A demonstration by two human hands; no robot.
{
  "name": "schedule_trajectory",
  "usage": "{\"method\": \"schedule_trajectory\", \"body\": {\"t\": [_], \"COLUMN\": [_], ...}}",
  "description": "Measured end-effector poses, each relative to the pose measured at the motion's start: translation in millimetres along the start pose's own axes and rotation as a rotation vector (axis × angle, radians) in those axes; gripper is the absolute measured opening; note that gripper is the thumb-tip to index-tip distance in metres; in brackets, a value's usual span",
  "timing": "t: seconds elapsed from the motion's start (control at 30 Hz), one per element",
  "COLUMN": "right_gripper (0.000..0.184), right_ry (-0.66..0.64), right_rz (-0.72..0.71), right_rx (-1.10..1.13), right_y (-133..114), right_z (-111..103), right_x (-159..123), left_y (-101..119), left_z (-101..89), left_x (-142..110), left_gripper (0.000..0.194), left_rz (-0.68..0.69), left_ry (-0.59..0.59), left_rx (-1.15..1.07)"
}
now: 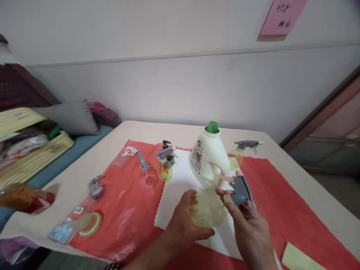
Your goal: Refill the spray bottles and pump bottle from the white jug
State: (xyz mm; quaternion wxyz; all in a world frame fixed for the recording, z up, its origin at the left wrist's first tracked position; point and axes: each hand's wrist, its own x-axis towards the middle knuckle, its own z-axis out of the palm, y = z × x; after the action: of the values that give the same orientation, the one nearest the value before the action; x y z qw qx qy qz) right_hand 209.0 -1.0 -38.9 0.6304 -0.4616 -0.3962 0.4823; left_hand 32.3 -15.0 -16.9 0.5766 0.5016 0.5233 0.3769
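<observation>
My left hand (181, 223) is wrapped round the rounded, see-through pale yellow body of a spray bottle (209, 210), which is tilted over the white paper. In my right hand (249, 227) is its grey trigger spray head (241, 189), gripped at the collar by the bottle's neck. My fingers hide the joint, so I cannot tell whether the head is screwed on. Just behind stands a large cream jug (209, 153) with a green spout and a side handle. Another yellow spray bottle (233, 162) with a grey head is to the jug's right.
To the left stand a clear pink spray bottle (148, 178), a yellow spray bottle (164, 170) and a small black-topped pump bottle (166, 144). A round lid (94, 224) lies on the red sheet (123, 221). At the left edge is a bottle of amber liquid (22, 197).
</observation>
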Motion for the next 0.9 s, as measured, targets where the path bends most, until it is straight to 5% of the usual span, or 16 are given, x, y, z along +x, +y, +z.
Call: {"method": "schedule_trajectory", "body": {"t": [0.2,0.37,0.53,0.67,0.77,0.9], "right_gripper": [0.046,0.045,0.043,0.048,0.056,0.045], "right_ry": [0.054,-0.066,-0.158,-0.234,-0.358,-0.362], "right_rz": [0.024,-0.079,-0.184,-0.119,-0.106,-0.158], "right_rx": [-0.099,-0.286,-0.463,-0.516,-0.566,-0.624], "right_y": [-6,-9,-5,5,14,23], "right_z": [8,14,25,30,30,30], "right_x": [-3,-11,-22,-28,-28,-26], "left_y": [-7,-13,-20,-16,-5,9], "left_z": [-0.6,-0.1,5.3,5.2,-3.1,-24.9], "left_x": [1,7,6,0,1,12], "left_gripper": [0.092,0.085,0.097,0.063,0.023,0.013], "left_rz": [0.047,0.044,0.28,0.465,0.355,0.093], "left_ry": [0.076,0.076,0.222,0.268,0.334,0.467], "left_rx": [0.166,0.286,0.47,0.501,0.417,0.297]}}
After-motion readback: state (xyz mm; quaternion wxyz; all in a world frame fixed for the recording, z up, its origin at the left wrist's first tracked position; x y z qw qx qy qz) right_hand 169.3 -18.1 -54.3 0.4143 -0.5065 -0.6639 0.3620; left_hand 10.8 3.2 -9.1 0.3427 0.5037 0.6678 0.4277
